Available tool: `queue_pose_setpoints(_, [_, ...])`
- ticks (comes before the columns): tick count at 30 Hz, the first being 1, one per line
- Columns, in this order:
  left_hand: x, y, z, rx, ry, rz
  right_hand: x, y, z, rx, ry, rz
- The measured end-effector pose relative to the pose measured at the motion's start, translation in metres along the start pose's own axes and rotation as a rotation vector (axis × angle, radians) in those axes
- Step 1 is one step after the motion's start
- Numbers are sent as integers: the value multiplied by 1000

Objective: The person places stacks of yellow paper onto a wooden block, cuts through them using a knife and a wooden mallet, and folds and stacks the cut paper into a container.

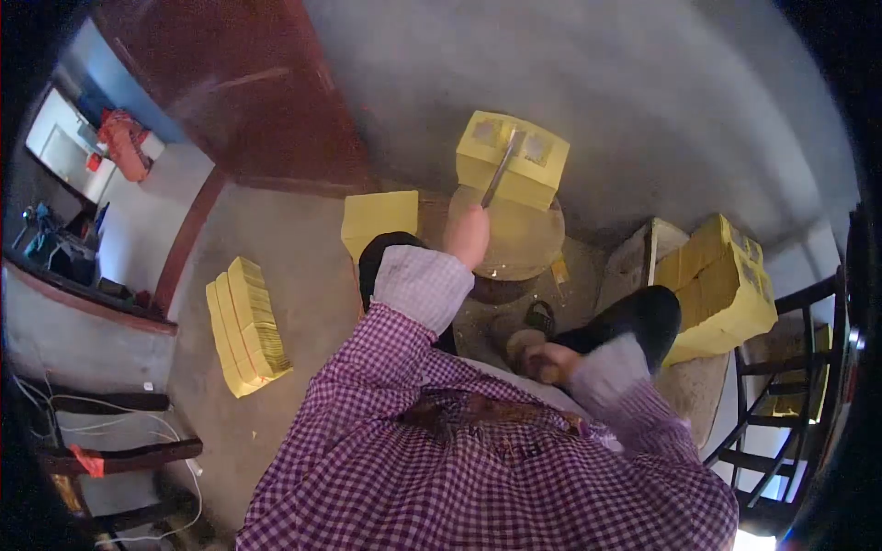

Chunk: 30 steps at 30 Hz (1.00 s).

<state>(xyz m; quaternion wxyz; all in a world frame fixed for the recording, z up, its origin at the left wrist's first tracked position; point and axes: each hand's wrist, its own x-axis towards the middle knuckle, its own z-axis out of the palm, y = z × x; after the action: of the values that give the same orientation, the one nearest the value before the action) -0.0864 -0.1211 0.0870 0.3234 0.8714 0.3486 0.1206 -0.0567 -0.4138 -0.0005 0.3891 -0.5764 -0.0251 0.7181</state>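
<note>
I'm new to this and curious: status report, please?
Left hand gripping metal rod, far end over yellow paper stack. Right hand low, its hold unclear. Nothing visible blocking the rod.

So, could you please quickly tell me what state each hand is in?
Left hand: closed, holding the slim grey rod.
Right hand: looks curled shut; what it holds, if anything, cannot be told.

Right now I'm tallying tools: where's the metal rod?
In the head view, upper centre, the metal rod is in the left hand, its tip over the yellow paper stack at the round block.
</note>
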Motion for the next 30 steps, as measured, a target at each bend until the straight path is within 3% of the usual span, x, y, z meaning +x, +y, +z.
queue_pose_setpoints(4, [0, 6, 0, 31, 29, -38, -137, -56, 26, 238, 64, -43])
queue_pose_setpoints(8, [6, -6, 12, -71, 114, 15, -240, -130, 84, -198, 385, -613])
queue_pose_setpoints(10, [6, -8, 16, -6, 157, 32, -235, -171, 104, -284, 523, -1109])
queue_pose_setpoints(12, [7, -5, 15, 65, 197, 62, -191, -218, 90, -308, 884, -1358])
queue_pose_setpoints(14, [6, 1, 12, 17, 269, 80, -99, -254, 31, -389, 1236, -1473])
queue_pose_setpoints(16, [4, 7, 9, 56, 257, 62, -29, -219, 3, -486, 1227, -1735])
queue_pose_setpoints(18, [3, 5, 8, 104, 226, 31, -19, -171, -32, -897, 1297, -806])
queue_pose_setpoints(19, [5, 2, 8, 65, 119, 72, -29, -170, -33, -893, 1302, -807])
queue_pose_setpoints(20, [9, -1, 9, 18, 18, 105, -41, -175, -36, -870, 1220, -880])
queue_pose_setpoints(21, [26, 2, -2, 20, 47, 124, -52, -201, -38, -840, 1144, -981])
queue_pose_setpoints(22, [23, 1, 8, -9, 27, 94, -68, -221, -49, -916, 1151, -948])
queue_pose_setpoints(23, [18, -3, 15, -28, 7, 64, -101, -233, -17, -643, 1079, -1064])
queue_pose_setpoints(27, [24, -11, 10, -129, 119, 194, -181, -299, 54, -336, 1006, -1462])
queue_pose_setpoints(30, [20, -13, 2, -123, 6, 131, -176, -323, 82, 7, 834, -1741])
